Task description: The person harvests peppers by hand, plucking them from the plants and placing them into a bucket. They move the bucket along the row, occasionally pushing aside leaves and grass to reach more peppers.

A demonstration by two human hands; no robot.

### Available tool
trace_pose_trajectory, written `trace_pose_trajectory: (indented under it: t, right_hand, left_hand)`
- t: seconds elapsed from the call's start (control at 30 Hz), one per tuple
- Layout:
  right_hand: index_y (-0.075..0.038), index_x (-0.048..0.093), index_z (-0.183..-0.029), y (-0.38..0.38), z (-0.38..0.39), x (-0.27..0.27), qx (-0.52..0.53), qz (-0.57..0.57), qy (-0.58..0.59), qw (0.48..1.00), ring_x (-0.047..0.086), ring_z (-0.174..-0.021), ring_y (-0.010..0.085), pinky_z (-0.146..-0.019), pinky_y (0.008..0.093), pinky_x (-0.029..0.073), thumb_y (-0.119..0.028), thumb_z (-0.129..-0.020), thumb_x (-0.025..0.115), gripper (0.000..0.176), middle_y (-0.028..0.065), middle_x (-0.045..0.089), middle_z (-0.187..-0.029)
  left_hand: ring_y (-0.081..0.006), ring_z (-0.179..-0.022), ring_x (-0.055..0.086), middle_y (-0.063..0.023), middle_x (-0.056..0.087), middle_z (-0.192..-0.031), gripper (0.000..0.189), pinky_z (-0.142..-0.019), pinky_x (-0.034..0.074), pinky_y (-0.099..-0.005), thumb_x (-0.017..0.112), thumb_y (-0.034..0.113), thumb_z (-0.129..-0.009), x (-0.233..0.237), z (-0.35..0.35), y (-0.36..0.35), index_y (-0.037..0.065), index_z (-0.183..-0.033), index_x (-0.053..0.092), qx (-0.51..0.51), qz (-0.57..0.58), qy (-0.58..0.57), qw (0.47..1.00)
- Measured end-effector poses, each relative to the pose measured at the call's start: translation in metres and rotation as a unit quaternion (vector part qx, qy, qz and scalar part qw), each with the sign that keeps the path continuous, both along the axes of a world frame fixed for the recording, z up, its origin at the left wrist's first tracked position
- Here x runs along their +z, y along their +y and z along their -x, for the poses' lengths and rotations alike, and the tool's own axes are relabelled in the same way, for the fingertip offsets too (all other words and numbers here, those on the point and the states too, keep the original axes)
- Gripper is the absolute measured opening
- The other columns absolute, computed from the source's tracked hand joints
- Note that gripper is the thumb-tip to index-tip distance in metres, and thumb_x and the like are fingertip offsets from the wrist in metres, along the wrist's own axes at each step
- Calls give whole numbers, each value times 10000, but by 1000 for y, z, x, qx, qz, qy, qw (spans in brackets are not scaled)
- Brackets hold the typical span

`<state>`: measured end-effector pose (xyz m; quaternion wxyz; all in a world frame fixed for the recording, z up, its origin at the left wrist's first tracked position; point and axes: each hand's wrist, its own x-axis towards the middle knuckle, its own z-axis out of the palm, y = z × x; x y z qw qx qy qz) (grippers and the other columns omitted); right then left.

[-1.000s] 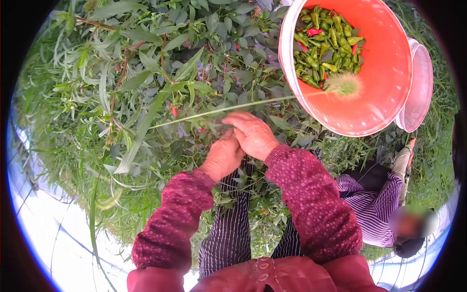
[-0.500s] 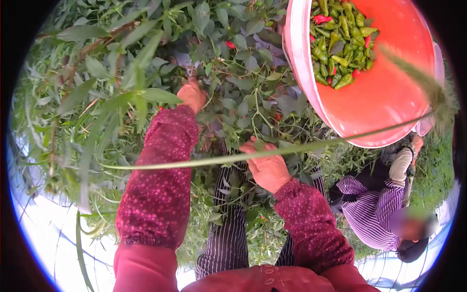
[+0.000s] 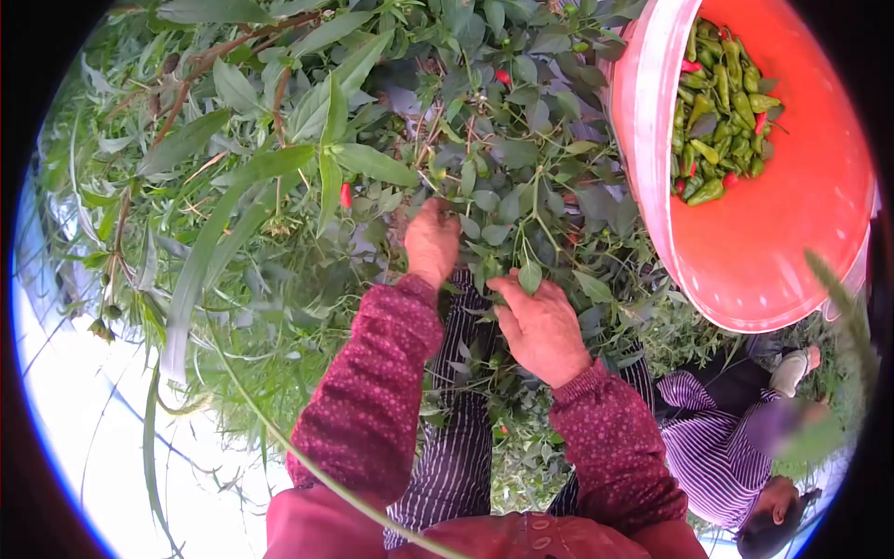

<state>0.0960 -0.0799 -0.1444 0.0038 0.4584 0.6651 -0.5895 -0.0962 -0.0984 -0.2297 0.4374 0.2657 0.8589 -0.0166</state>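
Among the leaves of a pepper plant [image 3: 521, 200], my left hand [image 3: 433, 244] reaches in with its fingers curled; their tips are hidden by foliage. My right hand [image 3: 540, 326] is lower and to the right, thumb and fingers drawn together at a leafy stem, and what they hold is too small to make out. A red pepper [image 3: 345, 195] hangs left of my left hand, and another red pepper [image 3: 503, 77] shows above. At the upper right, a red bucket [image 3: 782, 242] holds green peppers [image 3: 722, 112] with a few red ones.
Tall weeds [image 3: 186, 168] with long leaves fill the left side. A long grass stem [image 3: 307, 461] crosses in front of my left sleeve. At the lower right, a person in a striped top [image 3: 708, 456] is close to the bucket.
My left hand has moved right and down, closer to my right hand. The bucket and plants appear further right in the view. The long grass stem has swung down to the left.
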Motion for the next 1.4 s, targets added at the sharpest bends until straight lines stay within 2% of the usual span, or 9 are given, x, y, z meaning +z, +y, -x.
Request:
trace_pose_trajectory:
  t: [0.17, 0.3, 0.43, 0.47, 0.57, 0.7, 0.83, 1.03, 1.4]
  right_hand:
    - [-80, 547, -1153, 6, 7, 9, 35, 28, -29, 999, 519, -1094, 318, -947, 434, 376, -128, -807, 585, 351, 138, 593, -1126]
    - [-39, 578, -1102, 2, 15, 12, 32, -43, -11, 999, 510, -1119, 283, -959, 436, 358, -161, -800, 589, 326, 118, 604, -1087]
    - [-34, 593, -1098, 3, 21, 16, 39, -60, -15, 997, 481, -1175, 271, -991, 444, 332, -167, -805, 587, 322, 111, 607, -1101]
    - [-34, 593, -1098, 1, 22, 16, 41, -59, -17, 997, 481, -1175, 271, -991, 444, 332, -167, -805, 587, 322, 111, 607, -1101]
    - [-31, 603, -1087, 0, 29, 15, 45, -72, -28, 996, 477, -1180, 271, -998, 446, 326, -171, -813, 578, 308, 110, 610, -1093]
    - [-41, 615, -1069, -4, 35, 12, 29, -71, -25, 997, 480, -1174, 271, -1000, 446, 328, -170, -818, 569, 286, 106, 615, -1070]
    - [-72, 588, -1088, -9, 38, 6, 39, -62, -38, 997, 467, -1180, 286, -985, 442, 344, -154, -793, 601, 306, 84, 597, -1101]
    - [-44, 618, -1050, -6, 42, 8, 24, -73, -38, 996, 504, -1144, 263, -979, 436, 352, -152, -787, 577, 287, 85, 620, -1018]
    - [-67, 618, -1065, 2, 48, 6, 3, -31, -15, 999, 501, -1141, 267, -915, 429, 399, -184, -807, 592, 284, 72, 619, -1037]
  left_hand:
    - [-313, -847, 610, -177, 609, -979, 293, -754, 479, -381, 567, 49, -813, 36, -5, -10, 11, -1103, 548, 2, -141, -31, 990]
    - [-296, -836, 597, -152, 579, -972, 296, -734, 481, -386, 540, -12, -807, 69, -7, -13, 41, -1098, 551, -150, -221, 3, 964]
    - [-309, -877, 604, -176, 576, -988, 317, -759, 498, -376, 509, -50, -796, 93, 15, -20, 37, -1094, 571, -136, -192, -25, 972]
    - [-327, -888, 605, -186, 580, -1023, 328, -783, 502, -376, 500, -67, -786, 77, 33, -20, 29, -1088, 582, -169, -250, -21, 953]
    - [-333, -958, 592, -213, 568, -1107, 398, -814, 496, -397, 533, -61, -750, 38, 75, -7, 45, -1132, 572, -236, -86, 67, 966]
    - [-371, -941, 612, -251, 590, -1049, 394, -827, 496, -419, 480, 7, -781, -26, 112, 14, -21, -1174, 493, -416, -124, 288, 854]
    - [-373, -895, 629, -215, 630, -986, 288, -784, 513, -430, 501, 61, -791, -128, 189, -2, -11, -1069, 525, -375, 47, 277, 883]
    - [-318, -984, 630, -156, 648, -1059, 300, -811, 517, -427, 567, 199, -811, -99, 151, 38, 61, -1073, 618, -328, 304, 195, 873]
    - [-355, -803, 638, -197, 650, -866, 333, -765, 500, -398, 605, 159, -713, -89, 191, -49, 40, -1023, 596, -304, 81, 76, 946]
